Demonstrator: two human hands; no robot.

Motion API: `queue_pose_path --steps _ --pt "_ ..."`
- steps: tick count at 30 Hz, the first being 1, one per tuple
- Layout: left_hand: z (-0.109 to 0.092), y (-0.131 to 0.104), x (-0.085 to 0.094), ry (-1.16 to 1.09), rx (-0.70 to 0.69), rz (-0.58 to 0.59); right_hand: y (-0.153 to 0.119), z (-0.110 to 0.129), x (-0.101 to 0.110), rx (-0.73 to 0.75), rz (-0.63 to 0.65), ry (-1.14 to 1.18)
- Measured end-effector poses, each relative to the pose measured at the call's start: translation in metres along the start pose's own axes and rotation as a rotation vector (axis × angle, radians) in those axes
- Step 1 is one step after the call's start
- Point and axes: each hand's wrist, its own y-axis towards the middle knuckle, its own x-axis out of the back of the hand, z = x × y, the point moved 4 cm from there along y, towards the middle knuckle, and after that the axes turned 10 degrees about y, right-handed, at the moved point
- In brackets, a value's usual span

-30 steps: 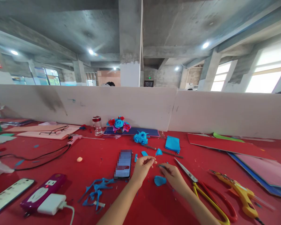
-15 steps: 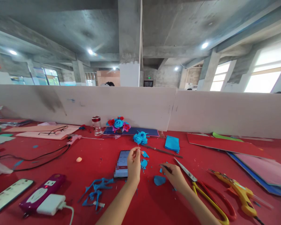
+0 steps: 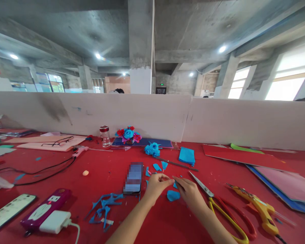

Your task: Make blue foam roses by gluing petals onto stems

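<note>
Over the middle of the red table, my left hand (image 3: 158,185) and my right hand (image 3: 190,190) meet almost fingertip to fingertip. The fingers of each are pinched together; whatever lies between them is too small or hidden to make out. Just below the fingertips is a rounded blue paper piece (image 3: 173,195), flat on the table. Beyond my left hand are a blue petal-shaped piece (image 3: 157,167) and a blue fan-shaped piece (image 3: 164,165). Further back sits a bunch of blue paper flowers (image 3: 152,149), near a thin dark stick (image 3: 178,164).
Yellow-and-red-handled scissors (image 3: 210,196) and a yellow glue gun (image 3: 259,206) lie right. A blue paper stack (image 3: 186,155) is behind. Left are a phone (image 3: 134,178), blue scraps (image 3: 105,206) and a purple power strip (image 3: 47,208). A flower arrangement (image 3: 128,134) stands by a jar (image 3: 105,137).
My left hand has come down and right, from beside the phone to my right fingertips. More of the phone and the blue pieces shows. My right hand has barely moved.
</note>
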Motion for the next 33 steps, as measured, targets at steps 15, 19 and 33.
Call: queue_pose_path --steps 15,19,33 --pt "-0.001 0.002 0.003 -0.079 0.044 -0.020 0.003 0.012 0.005 -0.108 -0.078 0.149" --pt "0.001 0.005 0.006 -0.067 0.014 -0.020 0.006 0.012 0.009 -0.218 -0.158 0.296" --pt "0.001 0.006 0.009 0.012 -0.026 -0.024 0.008 -0.011 0.006 -0.555 -0.246 0.652"
